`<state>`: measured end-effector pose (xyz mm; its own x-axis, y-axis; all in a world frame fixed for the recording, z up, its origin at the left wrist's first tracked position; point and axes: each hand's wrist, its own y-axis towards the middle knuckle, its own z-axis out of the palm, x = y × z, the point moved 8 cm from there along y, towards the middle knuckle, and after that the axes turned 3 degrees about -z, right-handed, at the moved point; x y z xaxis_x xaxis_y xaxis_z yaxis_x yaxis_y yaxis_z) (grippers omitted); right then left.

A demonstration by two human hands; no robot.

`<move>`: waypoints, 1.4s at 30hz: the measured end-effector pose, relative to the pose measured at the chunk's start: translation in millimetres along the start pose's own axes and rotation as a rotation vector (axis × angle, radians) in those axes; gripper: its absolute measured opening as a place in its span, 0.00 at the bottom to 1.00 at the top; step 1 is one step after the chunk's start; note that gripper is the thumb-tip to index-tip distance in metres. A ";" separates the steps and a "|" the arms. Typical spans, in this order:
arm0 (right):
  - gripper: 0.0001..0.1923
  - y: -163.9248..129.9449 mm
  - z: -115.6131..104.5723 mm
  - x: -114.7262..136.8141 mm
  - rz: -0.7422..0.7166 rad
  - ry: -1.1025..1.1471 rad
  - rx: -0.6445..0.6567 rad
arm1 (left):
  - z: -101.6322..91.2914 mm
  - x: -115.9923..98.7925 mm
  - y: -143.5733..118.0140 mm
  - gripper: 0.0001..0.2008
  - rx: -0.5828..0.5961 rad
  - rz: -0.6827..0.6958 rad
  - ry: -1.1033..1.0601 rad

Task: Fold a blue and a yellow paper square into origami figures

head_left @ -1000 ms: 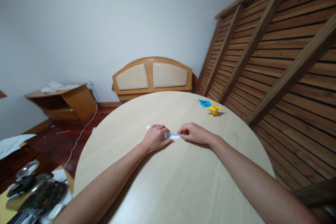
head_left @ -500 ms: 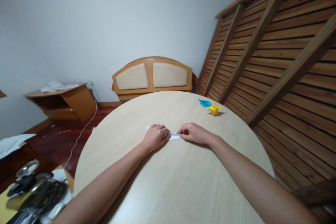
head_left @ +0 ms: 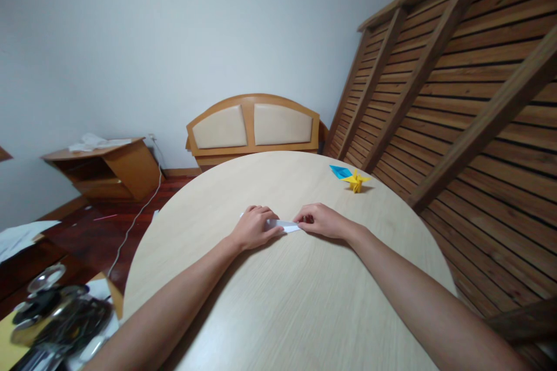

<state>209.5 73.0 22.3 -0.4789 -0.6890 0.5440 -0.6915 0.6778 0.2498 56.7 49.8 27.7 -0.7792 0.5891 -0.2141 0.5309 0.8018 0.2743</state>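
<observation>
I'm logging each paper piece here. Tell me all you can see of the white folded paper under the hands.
The white folded paper strip lies flat on the round pale wooden table, long and narrow, creased lengthwise. The left hand covers its left part, pressing down; the right hand pinches its right end. Only the middle and a left tip show.

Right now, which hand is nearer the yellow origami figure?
Right. The right hand lies just short of the yellow origami figure; the left hand is farther left, pressing the white paper.
</observation>
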 end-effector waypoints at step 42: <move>0.10 0.3 -0.5 3.0 -0.019 -0.036 0.001 | -1.5 -2.0 2.7 0.09 0.010 0.001 -0.038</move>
<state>208.1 71.3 24.4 -0.4845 -0.7107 0.5102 -0.7013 0.6641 0.2592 59.2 50.6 30.3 -0.7657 0.5930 -0.2489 0.5351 0.8022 0.2651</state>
